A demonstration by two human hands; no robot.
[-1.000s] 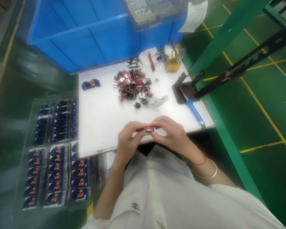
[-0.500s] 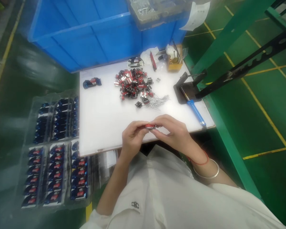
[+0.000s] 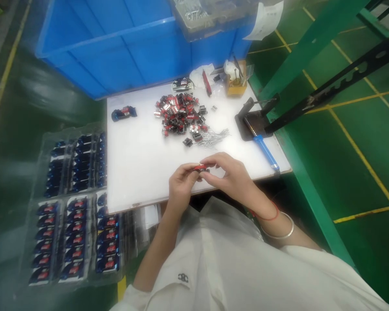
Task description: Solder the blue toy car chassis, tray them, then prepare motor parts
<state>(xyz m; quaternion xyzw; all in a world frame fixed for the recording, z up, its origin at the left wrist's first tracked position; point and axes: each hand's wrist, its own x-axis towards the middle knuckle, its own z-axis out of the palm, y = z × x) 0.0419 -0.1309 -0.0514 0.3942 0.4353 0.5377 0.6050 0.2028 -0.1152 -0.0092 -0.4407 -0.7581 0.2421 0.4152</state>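
Note:
Between both hands, over the front of the white table (image 3: 142, 172), is a small red and black part (image 3: 200, 167), apparently like those in the pile. My left hand (image 3: 182, 183) pinches its left side between thumb and fingers. My right hand (image 3: 228, 175) grips its right side with thumb and index finger. Beyond the hands lies a heap of small red, black and silver parts (image 3: 178, 110). A bundle of thin silver wires (image 3: 212, 137) fans out at the heap's near right edge.
A blue soldering iron (image 3: 265, 152) leans on a black stand (image 3: 251, 125) at right. One blue toy-car-like piece (image 3: 123, 113) lies at the table's left. Trays (image 3: 63, 196) of similar pieces stand low at left. Behind are a blue bin (image 3: 116, 56) and a yellow box (image 3: 236, 89).
The small part has turned in my fingers, its red side now higher. My right hand's fingers have shifted slightly left and up around it.

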